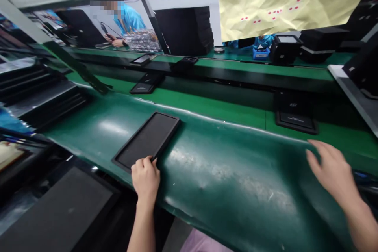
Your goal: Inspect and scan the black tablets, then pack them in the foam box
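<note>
At lower centre-left of the frame, your left hand (145,180) is curled shut on the near corner of a flat black tray (147,140), which lies tilted on the green bench (224,181). Farther right, a black box (296,113) rests on the lighter green belt beyond the bench. At the right edge, your right hand (332,171) hovers open with fingers spread above the bench, holding nothing and well apart from the tray.
</note>
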A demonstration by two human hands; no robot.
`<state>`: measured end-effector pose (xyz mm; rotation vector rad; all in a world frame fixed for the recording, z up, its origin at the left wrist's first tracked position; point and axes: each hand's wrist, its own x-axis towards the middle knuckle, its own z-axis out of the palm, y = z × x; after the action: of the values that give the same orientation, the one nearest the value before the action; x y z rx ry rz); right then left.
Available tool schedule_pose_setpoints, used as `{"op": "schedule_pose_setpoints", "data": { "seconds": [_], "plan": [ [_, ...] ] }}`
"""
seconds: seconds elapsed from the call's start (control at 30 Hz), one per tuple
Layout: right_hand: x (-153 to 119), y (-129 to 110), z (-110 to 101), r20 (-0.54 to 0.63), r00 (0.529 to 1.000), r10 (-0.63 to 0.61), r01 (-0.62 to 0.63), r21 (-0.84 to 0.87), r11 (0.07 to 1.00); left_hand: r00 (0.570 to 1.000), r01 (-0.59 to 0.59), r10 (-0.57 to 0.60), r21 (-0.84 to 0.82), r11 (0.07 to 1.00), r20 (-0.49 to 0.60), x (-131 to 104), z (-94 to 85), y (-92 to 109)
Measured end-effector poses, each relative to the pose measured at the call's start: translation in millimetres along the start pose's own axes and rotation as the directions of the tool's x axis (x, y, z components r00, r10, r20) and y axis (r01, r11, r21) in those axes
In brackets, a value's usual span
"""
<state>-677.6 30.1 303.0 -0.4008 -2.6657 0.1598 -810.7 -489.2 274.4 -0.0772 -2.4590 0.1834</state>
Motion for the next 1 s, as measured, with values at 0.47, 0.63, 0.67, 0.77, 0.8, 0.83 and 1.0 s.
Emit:
{"op": "schedule_pose_setpoints", "data": {
  "seconds": [0.47,0.63,0.67,0.77,0.8,0.83,1.0],
  "plan": [
    [111.6,-11.9,102.5,0.071,0.893,0.445,-0.417,-0.244,0.876,0.982,0.123,-0.124,0.012,0.992,0.14,0.2,6.7,-6.1],
    [121.9,-8.8,94.1,0.087,0.885,0.457,-0.441,-0.154,0.884,0.973,0.103,-0.109,0.04,0.994,0.205,1.0,2.1,-7.7],
    [123.8,-10.7,89.9,0.084,0.894,0.441,-0.43,-0.115,0.895,0.971,0.099,-0.106,0.041,0.994,0.213,1.3,-0.7,-7.2],
    [121.8,-26.2,72.3,0.051,0.93,0.365,-0.366,0.012,0.93,0.973,0.107,-0.112,0.038,0.994,0.2,2.9,-12.9,1.4],
    [117.5,-34.8,65.0,0.039,0.944,0.328,-0.33,0.055,0.942,0.976,0.109,-0.113,0.028,0.994,0.187,4.0,-17.3,7.4],
    [111.2,-44.9,56.9,0.03,0.959,0.28,-0.282,0.098,0.954,0.979,0.105,-0.105,0.01,0.994,0.174,5.6,-21.5,15.3],
    [49.9,-106.8,9.1,0.048,0.995,-0.085,0.065,0.33,0.942,0.982,-0.075,0.112,-0.23,0.97,0.149,18.2,-32.8,76.2]
  ]
}}
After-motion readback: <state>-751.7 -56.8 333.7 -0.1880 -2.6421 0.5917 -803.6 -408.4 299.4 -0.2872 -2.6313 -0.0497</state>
